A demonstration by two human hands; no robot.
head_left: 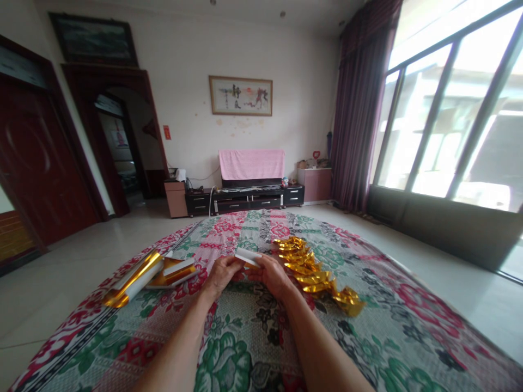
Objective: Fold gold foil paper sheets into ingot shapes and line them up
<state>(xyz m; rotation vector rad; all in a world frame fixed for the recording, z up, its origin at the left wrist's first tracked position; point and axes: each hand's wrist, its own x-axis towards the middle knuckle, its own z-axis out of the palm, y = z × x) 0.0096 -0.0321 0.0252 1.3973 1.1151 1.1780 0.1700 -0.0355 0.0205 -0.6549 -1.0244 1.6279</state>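
Both hands hold one small folded piece of gold and white paper (247, 256) between them, above the flowered cloth. My left hand (223, 275) pinches its left end between thumb and fingers. At the right end, my right hand (273, 275) grips it the same way, fingers partly hidden beneath. To the right lies a row of folded gold paper pieces (304, 267), shiny and crumpled-looking. On the left rest a rolled bundle of gold and white paper (137, 277) and a flatter stack of gold paper sheets (177, 272).
A flowered cloth (229, 359) covers the broad surface before me. Beyond it stand a low black TV cabinet (249, 201), a pink cloth (252, 164) draped over something on it, and a pink cabinet (316, 185). Windows are at right, a dark red door (41, 158) at left.
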